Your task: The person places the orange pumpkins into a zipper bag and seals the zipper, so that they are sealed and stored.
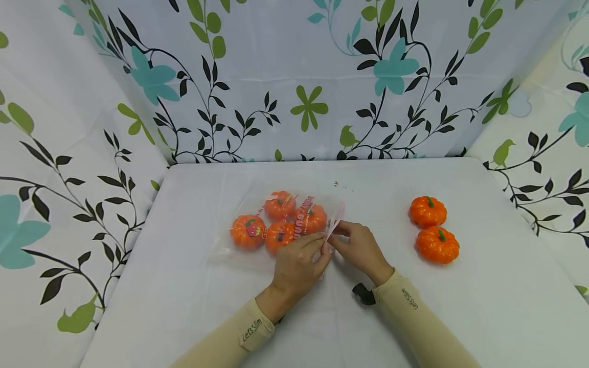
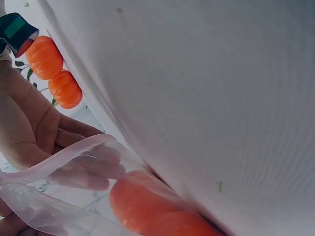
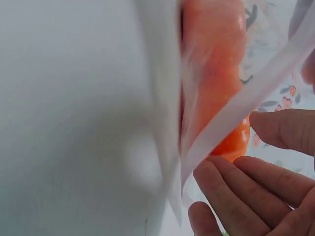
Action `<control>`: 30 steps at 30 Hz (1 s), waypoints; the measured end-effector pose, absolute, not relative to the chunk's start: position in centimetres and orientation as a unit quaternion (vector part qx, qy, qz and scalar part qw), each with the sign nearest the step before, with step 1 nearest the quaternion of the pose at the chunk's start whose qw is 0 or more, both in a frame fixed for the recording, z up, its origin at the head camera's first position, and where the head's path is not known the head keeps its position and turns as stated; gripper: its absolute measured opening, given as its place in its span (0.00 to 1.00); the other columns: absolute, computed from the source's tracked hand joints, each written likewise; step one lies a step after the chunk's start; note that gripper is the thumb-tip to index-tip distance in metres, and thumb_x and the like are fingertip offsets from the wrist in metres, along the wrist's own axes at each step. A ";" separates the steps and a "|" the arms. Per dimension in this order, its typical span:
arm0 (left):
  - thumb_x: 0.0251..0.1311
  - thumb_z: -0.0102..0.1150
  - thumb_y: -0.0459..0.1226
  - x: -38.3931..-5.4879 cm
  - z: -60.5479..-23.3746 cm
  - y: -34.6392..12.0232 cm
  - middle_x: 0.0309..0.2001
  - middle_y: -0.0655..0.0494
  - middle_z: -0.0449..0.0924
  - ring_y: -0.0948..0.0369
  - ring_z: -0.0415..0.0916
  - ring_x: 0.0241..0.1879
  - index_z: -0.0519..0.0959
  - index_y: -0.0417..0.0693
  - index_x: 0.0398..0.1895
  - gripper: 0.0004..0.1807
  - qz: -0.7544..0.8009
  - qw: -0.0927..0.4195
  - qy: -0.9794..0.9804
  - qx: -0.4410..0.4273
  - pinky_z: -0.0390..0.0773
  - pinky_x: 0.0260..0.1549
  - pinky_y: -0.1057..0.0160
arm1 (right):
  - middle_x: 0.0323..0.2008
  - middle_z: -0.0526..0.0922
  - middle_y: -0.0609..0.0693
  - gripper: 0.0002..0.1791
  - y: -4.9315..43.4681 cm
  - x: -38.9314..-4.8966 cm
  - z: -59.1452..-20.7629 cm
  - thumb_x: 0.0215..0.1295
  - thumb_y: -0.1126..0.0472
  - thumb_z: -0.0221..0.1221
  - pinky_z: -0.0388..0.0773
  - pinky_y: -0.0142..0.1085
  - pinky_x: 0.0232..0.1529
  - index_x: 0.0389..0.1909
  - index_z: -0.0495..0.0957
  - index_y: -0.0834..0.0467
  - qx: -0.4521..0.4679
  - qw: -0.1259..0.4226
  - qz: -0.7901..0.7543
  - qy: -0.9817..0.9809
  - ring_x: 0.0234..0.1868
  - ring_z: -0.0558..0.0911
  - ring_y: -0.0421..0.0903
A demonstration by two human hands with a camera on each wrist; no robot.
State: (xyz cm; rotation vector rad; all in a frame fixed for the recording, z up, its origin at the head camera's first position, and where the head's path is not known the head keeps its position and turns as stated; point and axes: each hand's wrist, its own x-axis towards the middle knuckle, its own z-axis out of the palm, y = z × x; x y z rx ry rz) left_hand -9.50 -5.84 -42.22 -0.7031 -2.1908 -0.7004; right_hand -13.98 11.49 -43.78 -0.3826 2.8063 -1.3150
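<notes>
six pumpkins (image 1: 438, 246), one bag (image 1: 253, 259)

Floral curtains hang upright behind the table (image 1: 184, 296), the back curtain (image 1: 271, 61) tinted faintly blue, the left curtain (image 1: 69, 148) and right curtain (image 1: 547, 174) whiter. Teal blossoms, green leaves, birds and black sprigs pattern them. Soft light falls on the table's white cover.

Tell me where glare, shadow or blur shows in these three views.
Head view: bright glints on the two loose pumpkins, soft shadow beside the right sleeve; left wrist: bagged pumpkins hazed by the plastic bag; right wrist: the bag's pale edge looks blurred, soft shadow on the white tabletop.
</notes>
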 end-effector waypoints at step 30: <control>0.54 0.68 0.32 -9.6 -42.4 -5.9 0.38 0.51 0.89 0.60 0.88 0.38 0.89 0.38 0.34 0.07 -0.265 0.363 -0.850 -0.275 0.84 0.39 0.65 | 0.71 0.69 0.59 0.42 14.0 -12.4 -43.0 0.62 0.50 0.69 0.70 0.59 0.63 0.74 0.65 0.61 -0.123 -0.020 -0.379 0.917 0.66 0.74 0.59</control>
